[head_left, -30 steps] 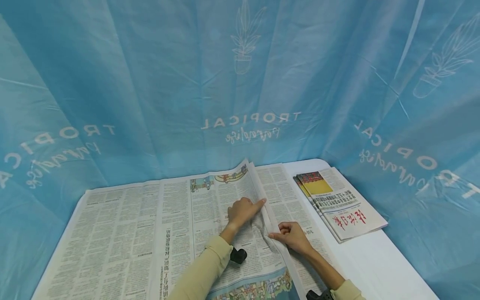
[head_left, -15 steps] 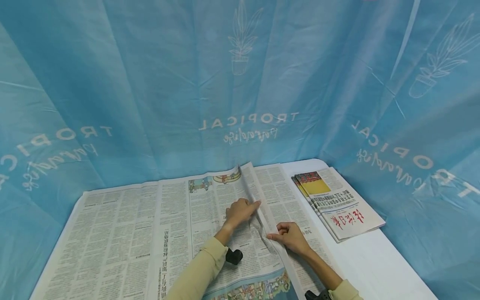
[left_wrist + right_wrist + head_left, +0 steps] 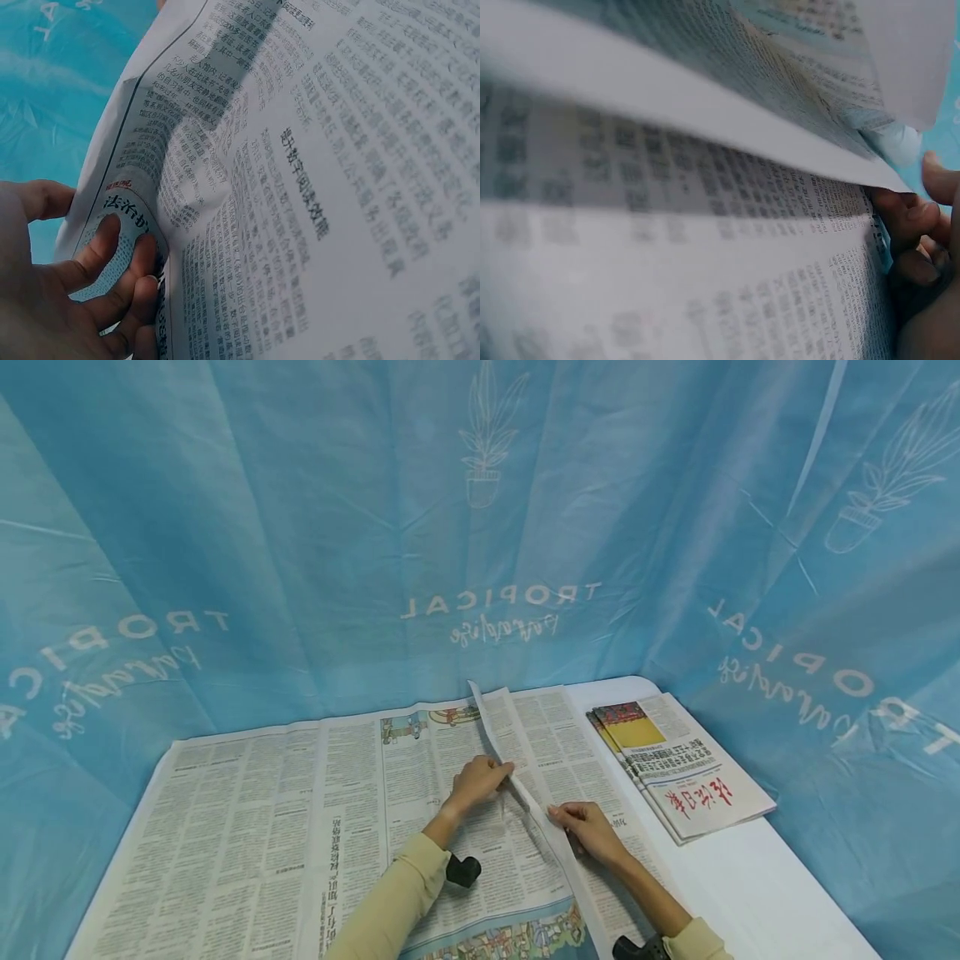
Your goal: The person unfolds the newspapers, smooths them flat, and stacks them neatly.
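Note:
A wide printed newspaper (image 3: 435,777) lies spread over the table, with the edge of its upper sheet raised in a narrow strip right of the middle. My left hand (image 3: 474,789) pinches that raised edge between thumb and fingers. In the left wrist view its fingers (image 3: 105,244) are bent against the page, and the sheet rises beside them. Farther right and nearer me, my right hand (image 3: 588,831) pinches the edge of a sheet. In the right wrist view the paper edge runs to its thumb (image 3: 939,180) and curled index finger.
A small stack of folded newspapers (image 3: 682,768) with red characters lies at the right on the white table (image 3: 757,885). A blue curtain (image 3: 345,543) with plant prints hangs behind and at both sides. Both wrists wear black devices (image 3: 463,870).
The left hand has shifted slightly left with the page edge, and the strip now stands apart from the sheet under it. The right hand's fingertips have moved a little right and away from me.

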The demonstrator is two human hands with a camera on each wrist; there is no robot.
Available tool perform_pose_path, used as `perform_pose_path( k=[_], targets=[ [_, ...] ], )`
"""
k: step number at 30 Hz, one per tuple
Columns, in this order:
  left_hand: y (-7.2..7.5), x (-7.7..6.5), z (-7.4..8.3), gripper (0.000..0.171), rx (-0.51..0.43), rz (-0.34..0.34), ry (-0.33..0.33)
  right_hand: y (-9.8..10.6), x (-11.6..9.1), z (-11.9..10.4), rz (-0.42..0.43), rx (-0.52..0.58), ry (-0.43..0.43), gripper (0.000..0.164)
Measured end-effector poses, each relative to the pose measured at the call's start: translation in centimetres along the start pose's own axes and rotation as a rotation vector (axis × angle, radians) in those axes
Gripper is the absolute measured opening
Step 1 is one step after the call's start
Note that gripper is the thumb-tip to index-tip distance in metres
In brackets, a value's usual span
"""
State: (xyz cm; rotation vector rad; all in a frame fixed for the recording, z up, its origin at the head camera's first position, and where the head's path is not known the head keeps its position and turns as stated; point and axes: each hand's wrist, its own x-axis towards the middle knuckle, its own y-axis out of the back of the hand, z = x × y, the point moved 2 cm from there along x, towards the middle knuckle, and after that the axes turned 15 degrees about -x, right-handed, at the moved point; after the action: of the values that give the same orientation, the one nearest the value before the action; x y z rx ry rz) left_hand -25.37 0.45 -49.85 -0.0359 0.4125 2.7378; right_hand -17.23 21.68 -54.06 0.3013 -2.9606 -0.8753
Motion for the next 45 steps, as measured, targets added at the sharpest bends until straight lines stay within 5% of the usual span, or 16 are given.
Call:
perform_pose_path(
  k=[12,20,30,37,45],
  targets=[
    [2.2,-0.5,0.2,0.034,-0.208,-0.125,0.026,-0.5,0.2,0.5,-0.024,-0.027,0.069,0.028],
    [4.2,-1.4,0.2,0.025,-0.137,-0.24,0.026,-0.3,0.2,0.7,-0.019,-0.033,0.056,0.028],
    [6.5,-2.6,-0.1,0.025,-0.144,-0.265,0.074,-0.2,-0.2,0.3,-0.003,-0.052,0.047,0.026],
    [8.0,-3.3,-0.1,0.028,-0.135,-0.297,0.076,0.4,-1.1,-2.8,-0.004,-0.087,0.052,0.022],
    [10.1,-4.4,-0.1,0.03,-0.096,-0.36,0.051,-0.2,-0.2,0.3,0.01,-0.098,0.04,0.025]
  ],
)
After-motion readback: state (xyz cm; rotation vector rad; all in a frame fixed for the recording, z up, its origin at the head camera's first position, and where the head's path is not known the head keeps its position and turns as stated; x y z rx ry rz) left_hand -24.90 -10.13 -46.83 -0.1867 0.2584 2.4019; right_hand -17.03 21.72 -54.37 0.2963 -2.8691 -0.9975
